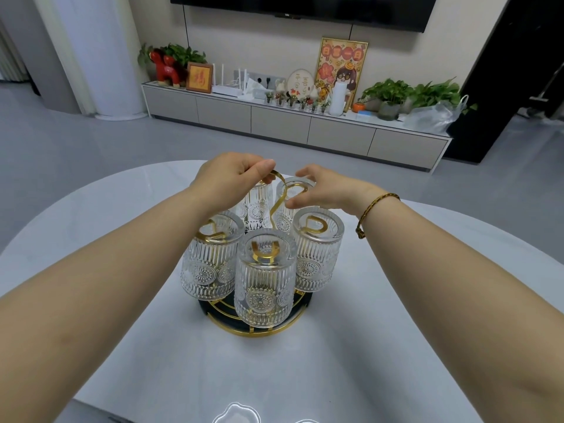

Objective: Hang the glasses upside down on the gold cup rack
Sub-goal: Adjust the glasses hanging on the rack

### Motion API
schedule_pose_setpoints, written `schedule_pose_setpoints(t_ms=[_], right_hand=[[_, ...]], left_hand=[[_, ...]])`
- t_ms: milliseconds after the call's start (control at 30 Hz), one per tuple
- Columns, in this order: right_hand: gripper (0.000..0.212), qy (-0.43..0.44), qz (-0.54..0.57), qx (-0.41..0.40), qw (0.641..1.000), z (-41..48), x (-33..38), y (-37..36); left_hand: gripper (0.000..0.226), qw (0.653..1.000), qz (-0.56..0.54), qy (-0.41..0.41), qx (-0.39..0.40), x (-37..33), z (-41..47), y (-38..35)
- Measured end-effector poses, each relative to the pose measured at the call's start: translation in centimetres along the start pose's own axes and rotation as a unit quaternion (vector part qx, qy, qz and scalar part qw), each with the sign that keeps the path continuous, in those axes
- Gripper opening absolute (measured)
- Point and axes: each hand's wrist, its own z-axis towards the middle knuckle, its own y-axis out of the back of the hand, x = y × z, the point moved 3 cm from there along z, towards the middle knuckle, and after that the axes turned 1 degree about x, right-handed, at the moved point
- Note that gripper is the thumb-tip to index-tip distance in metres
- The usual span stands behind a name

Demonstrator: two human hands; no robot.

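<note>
The gold cup rack (253, 329) stands mid-table on a dark round base. Several ribbed clear glasses hang upside down on its gold prongs: a front glass (263, 279), a left glass (210, 264), a right glass (316, 248), a back-left glass (256, 206) and a back-right glass (290, 206). My left hand (232, 178) pinches the rack's gold top handle (279, 190). My right hand (329, 190) rests its fingers on the upturned bottom of the back-right glass.
The rack sits on a round white table (122, 224). A clear glass dish (236, 415) lies at the table's near edge. Beyond the table are grey floor and a low TV cabinet (274, 120) with plants and ornaments.
</note>
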Motion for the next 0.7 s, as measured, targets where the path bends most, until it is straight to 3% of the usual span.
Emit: schedule_pose_setpoints(t_ms=[567,700], right_hand=[[0.069,0.024,0.035,-0.045,0.998,-0.39,0.10,-0.37],[0.072,0.027,0.042,-0.042,0.998,-0.51,0.16,-0.34]], left_hand=[[0.036,1.000,0.003,-0.001,0.005,-0.39,-0.11,0.15],[0.041,0.999,-0.047,0.013,0.002,-0.21,-0.57,0.61]])
